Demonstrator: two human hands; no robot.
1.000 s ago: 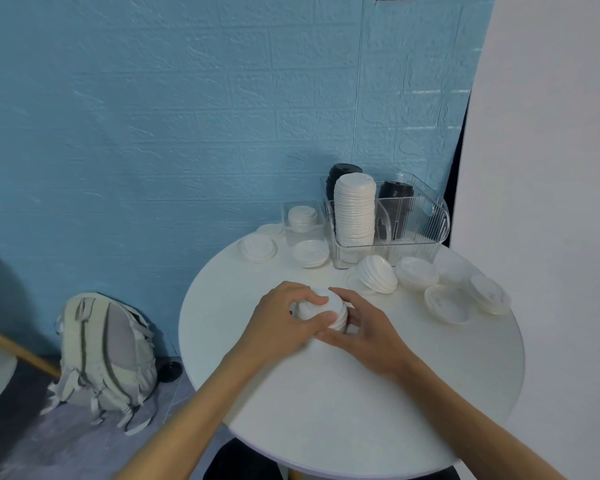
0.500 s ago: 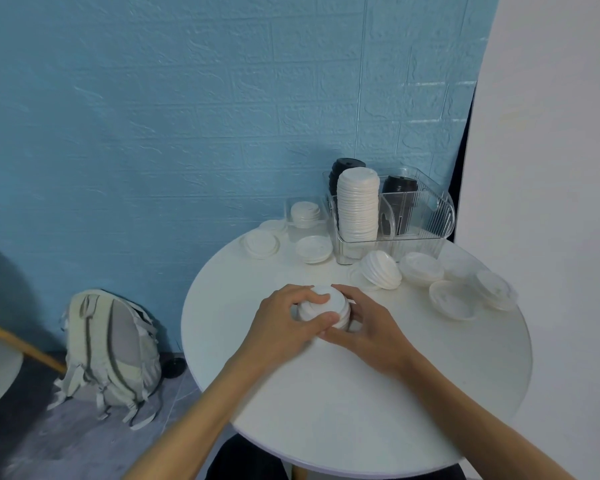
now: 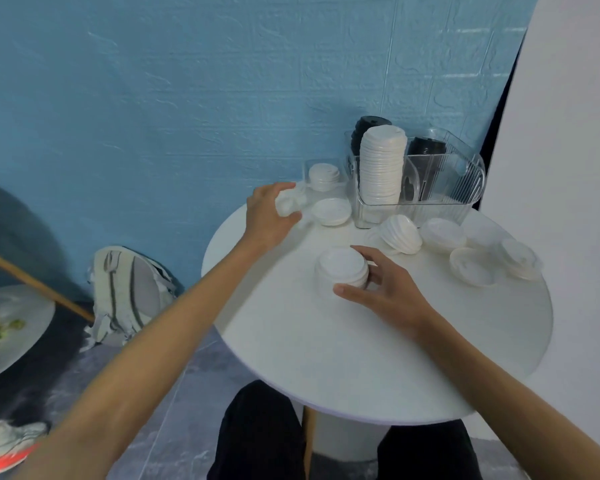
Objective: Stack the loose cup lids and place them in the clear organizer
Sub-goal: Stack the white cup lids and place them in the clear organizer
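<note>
Your right hand (image 3: pixel 385 289) cups the short lid stack (image 3: pixel 342 270) mid-table while your left hand (image 3: pixel 269 216) pinches what looks, through blur, like another loose lid (image 3: pixel 290 202). Next: seat it squarely on top, well before the clear organizer (image 3: pixel 440 188).

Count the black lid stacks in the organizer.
2, both in the organizer: one black stack behind the white stack, the other right of it. More may be hidden.

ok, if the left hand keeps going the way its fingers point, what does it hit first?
Likely the upturned lid on the table, just past the lid that the left hand grips. Depth is unclear; beyond it stands the clear organizer.
</note>
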